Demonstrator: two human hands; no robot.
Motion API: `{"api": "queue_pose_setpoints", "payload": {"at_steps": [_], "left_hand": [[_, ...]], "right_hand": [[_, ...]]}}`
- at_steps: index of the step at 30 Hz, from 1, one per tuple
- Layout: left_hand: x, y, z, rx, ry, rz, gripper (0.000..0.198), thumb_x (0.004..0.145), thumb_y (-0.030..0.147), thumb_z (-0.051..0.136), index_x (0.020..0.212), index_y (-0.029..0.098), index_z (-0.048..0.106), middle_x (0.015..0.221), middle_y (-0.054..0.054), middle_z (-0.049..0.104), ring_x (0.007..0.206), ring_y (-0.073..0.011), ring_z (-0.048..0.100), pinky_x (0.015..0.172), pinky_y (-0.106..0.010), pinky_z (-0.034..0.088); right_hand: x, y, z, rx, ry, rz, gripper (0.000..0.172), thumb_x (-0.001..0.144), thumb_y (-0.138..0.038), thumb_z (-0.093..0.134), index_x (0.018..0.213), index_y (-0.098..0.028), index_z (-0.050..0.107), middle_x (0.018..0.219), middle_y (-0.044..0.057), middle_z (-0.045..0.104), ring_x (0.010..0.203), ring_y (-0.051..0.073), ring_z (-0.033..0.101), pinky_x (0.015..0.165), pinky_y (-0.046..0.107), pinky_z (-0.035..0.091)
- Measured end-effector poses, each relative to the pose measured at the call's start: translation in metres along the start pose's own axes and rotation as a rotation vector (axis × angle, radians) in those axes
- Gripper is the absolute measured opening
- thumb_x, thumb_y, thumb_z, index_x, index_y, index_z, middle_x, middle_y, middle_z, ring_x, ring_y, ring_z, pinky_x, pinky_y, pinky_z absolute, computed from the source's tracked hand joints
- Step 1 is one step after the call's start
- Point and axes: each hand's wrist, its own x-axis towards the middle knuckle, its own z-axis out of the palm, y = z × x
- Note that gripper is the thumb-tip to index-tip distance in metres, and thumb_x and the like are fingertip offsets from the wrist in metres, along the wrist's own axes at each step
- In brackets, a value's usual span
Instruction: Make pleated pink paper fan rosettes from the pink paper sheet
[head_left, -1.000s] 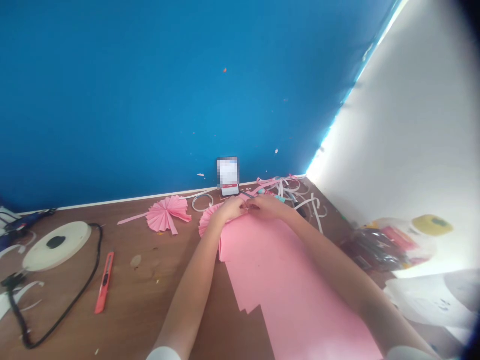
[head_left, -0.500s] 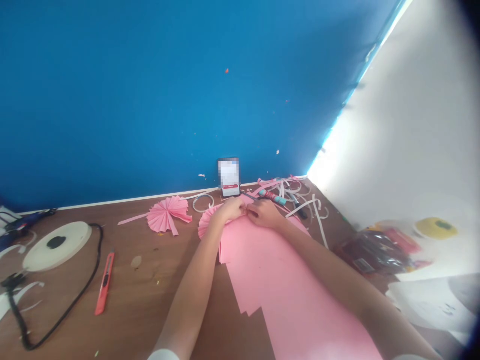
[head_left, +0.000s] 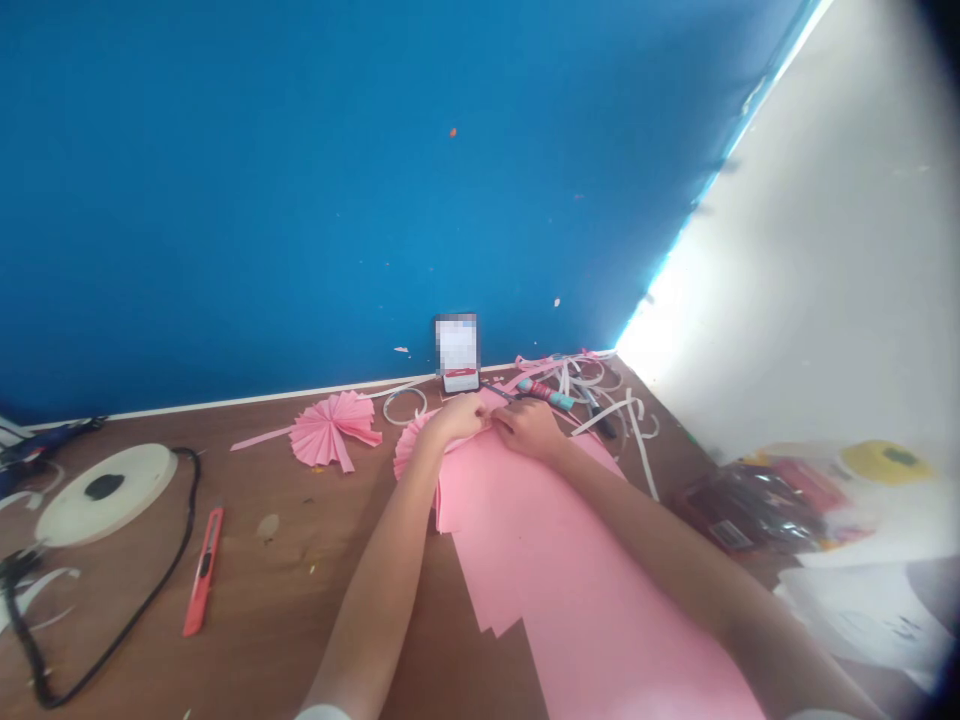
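A large pink paper sheet (head_left: 540, 540) lies on the brown table, its far edge under both hands. My left hand (head_left: 463, 416) is closed on the paper's far part, fingertips pinched together. Right beside it, my right hand (head_left: 525, 428) also pinches the paper, its fingertips nearly meeting the left ones. A pleated pink fan (head_left: 406, 446) shows partly behind my left wrist. Another pink paper rosette (head_left: 330, 430) with a strip sticking out rests farther left. A phone (head_left: 458, 350) stands against the blue wall just beyond my hands.
On the left of the table (head_left: 285, 600) are a red cutter (head_left: 203, 575), a white disc (head_left: 109, 495) and a black cable (head_left: 161, 590). White strips (head_left: 639, 450) and a glue tube (head_left: 546, 394) lie at the back right. Plastic packages (head_left: 772, 500) sit at the right.
The view has shifted slightly, so objects at the left appear a little farther left. Both hands remain at the paper's far edge with almost no visible movement.
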Motion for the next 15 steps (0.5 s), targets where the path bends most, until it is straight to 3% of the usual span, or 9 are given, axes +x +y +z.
{"api": "queue_pose_setpoints", "payload": {"at_steps": [6,11,15], "left_hand": [[-0.0028,0.0006,-0.0021,-0.051,-0.009,0.003,0.021,0.073,0.025,0.047,0.054,0.015,0.044,0.055,0.002,0.037,0.055,-0.0099,0.032,0.053,-0.026,0.02],[-0.0015,-0.0012,-0.0016,-0.081,-0.03,-0.006,0.017,0.073,0.024,0.048,0.06,0.014,0.055,0.058,0.001,0.047,0.059,-0.0112,0.039,0.054,-0.024,0.025],[-0.0003,-0.0027,-0.0009,-0.109,-0.033,-0.007,0.02,0.073,0.028,0.05,0.06,0.014,0.055,0.06,0.001,0.051,0.059,-0.0115,0.041,0.055,-0.024,0.027]], "right_hand": [[0.0004,-0.0008,-0.0004,0.014,-0.016,0.022,0.026,0.085,-0.024,0.044,0.082,-0.017,0.068,0.071,0.008,0.067,0.065,0.016,0.051,0.062,0.028,0.022],[0.0003,-0.0013,-0.0016,0.008,-0.029,0.021,0.024,0.084,-0.022,0.044,0.081,-0.017,0.067,0.072,0.007,0.067,0.065,0.016,0.052,0.062,0.029,0.023],[0.0005,-0.0007,-0.0011,0.006,-0.024,0.004,0.021,0.082,-0.02,0.045,0.083,-0.018,0.066,0.072,0.007,0.067,0.065,0.016,0.052,0.061,0.029,0.022]]}}
